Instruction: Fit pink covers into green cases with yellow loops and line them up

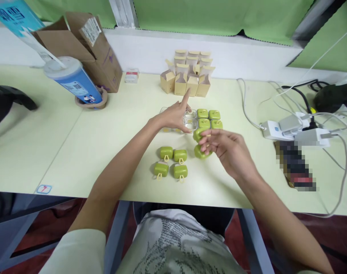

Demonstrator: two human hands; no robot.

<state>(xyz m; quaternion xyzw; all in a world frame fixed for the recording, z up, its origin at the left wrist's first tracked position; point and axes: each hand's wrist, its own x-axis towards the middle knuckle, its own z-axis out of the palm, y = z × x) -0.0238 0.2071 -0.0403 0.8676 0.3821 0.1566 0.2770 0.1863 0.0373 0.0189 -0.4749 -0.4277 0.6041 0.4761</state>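
My left hand [176,115] lies over a row of small clear containers [190,123], its fingers spread and its thumb near their edge. Yellowish bits show inside the containers. To their right stand several with glossy green lids [202,113] on. My right hand [226,150] pinches two green lids [200,151], held one above the other just in front of those containers; the fingers partly cover them. Between my forearms, several loose green lids [180,155] with pale loops lie on the table. The left part of the container row is hidden behind my left hand.
Small open cardboard boxes [180,84] stand grouped at the back by the wall. A blue cup [79,83], a brown carton [105,57] and a little white box [131,75] are at the left. A power strip [287,129] with cables and a blurred-out phone [295,165] lie right.
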